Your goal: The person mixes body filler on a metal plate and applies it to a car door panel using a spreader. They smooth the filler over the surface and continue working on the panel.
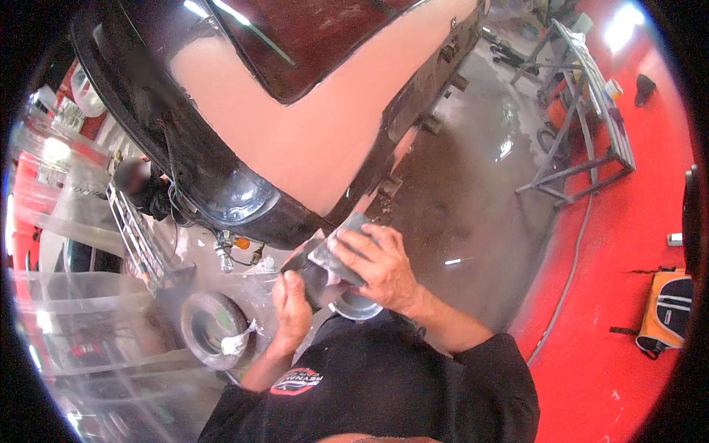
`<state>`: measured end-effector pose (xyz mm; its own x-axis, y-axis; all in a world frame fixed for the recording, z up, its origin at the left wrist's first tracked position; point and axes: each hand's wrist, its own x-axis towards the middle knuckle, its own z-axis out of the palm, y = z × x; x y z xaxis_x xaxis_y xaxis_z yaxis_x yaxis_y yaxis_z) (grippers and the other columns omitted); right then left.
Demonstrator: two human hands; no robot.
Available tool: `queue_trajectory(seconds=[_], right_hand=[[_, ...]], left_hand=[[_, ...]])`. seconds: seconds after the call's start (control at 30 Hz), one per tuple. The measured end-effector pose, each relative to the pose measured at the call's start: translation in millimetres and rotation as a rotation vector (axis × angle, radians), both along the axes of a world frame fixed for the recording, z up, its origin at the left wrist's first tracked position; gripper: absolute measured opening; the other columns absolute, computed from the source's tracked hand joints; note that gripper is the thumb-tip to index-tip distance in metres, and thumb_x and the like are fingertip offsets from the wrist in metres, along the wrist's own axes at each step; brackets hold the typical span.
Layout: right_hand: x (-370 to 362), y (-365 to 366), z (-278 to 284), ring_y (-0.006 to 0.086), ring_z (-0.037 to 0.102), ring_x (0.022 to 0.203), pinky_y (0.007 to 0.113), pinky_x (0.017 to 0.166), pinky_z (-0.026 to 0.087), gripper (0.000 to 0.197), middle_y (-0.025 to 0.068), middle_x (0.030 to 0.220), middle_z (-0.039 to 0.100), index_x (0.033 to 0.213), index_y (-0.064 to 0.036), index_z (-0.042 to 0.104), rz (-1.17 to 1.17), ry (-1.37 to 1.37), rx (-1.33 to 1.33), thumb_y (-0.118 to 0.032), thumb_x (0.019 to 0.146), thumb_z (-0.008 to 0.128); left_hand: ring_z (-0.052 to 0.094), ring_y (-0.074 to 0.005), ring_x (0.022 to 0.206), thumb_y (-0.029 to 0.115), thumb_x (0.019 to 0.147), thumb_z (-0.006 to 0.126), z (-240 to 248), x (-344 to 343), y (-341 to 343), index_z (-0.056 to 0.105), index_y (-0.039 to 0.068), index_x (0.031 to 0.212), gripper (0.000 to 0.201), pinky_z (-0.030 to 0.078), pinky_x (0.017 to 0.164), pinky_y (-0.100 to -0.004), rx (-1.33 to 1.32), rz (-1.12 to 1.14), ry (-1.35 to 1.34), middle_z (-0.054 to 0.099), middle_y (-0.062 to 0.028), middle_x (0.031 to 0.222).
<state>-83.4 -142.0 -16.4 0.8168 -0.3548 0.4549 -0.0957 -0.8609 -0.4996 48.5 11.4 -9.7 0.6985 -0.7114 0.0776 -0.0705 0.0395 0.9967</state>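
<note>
Close to my body, my left hand (293,306) grips a dark grey flat piece (314,277), thumb along its near edge. It looks like sandpaper, perhaps around a block. Just right of it, my right hand (384,266) has its fingers over a grey, dusty pad (329,257) that looks like folded sandpaper. The two pieces overlap or touch. Under my right hand shows part of a round silvery container (356,306); what it holds is hidden. Beyond both hands is a car body with a pinkish, matte panel (295,140) and dark edges.
Loose bulbs and wiring (229,247) hang at the car's near corner. A tire (214,328) lies at lower left beside clear plastic sheeting (111,347). A metal stand (583,125) stands to the right. An orange and black bag (667,310) rests on the red floor (591,325).
</note>
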Motion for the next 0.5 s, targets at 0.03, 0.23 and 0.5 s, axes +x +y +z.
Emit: queue_trajectory(seconds=[0.03, 0.23, 0.5], right_hand=[[-4, 6, -2, 0.0335, 0.048, 0.122, 0.051, 0.101, 0.037, 0.067, 0.003, 0.137, 0.058, 0.133, -0.0181, 0.063, 0.02, -0.019, 0.002, -0.013, 0.068, 0.074], [-31, 18, -8, 0.033, 0.048, 0.12, 0.052, 0.1, 0.037, 0.064, 0.0013, 0.134, 0.059, 0.13, -0.0186, 0.065, 0.152, 0.036, -0.025, -0.013, 0.067, 0.075], [-36, 33, 29, 0.0338, 0.048, 0.123, 0.056, 0.106, 0.041, 0.052, 0.0026, 0.138, 0.057, 0.131, -0.023, 0.066, 0.222, -0.148, -0.008, -0.018, 0.079, 0.067]], left_hand=[[0.058, -0.0255, 0.12, 0.033, 0.109, 0.04, 5, -5, -5, 0.052, -0.007, 0.137, 0.05, 0.043, 0.105, -0.0389, 0.01, -0.027, -0.098, 0.062, -0.017, 0.13], [0.061, -0.0254, 0.106, 0.025, 0.104, 0.05, 18, -2, -18, 0.059, -0.004, 0.126, 0.038, 0.047, 0.094, -0.0388, 0.149, 0.167, -0.136, 0.064, -0.0163, 0.117], [0.065, -0.0185, 0.099, 0.017, 0.103, 0.053, 4, -1, -6, 0.059, 0.0, 0.124, 0.027, 0.054, 0.088, -0.0356, -0.034, 0.258, 0.478, 0.066, -0.0091, 0.114]])
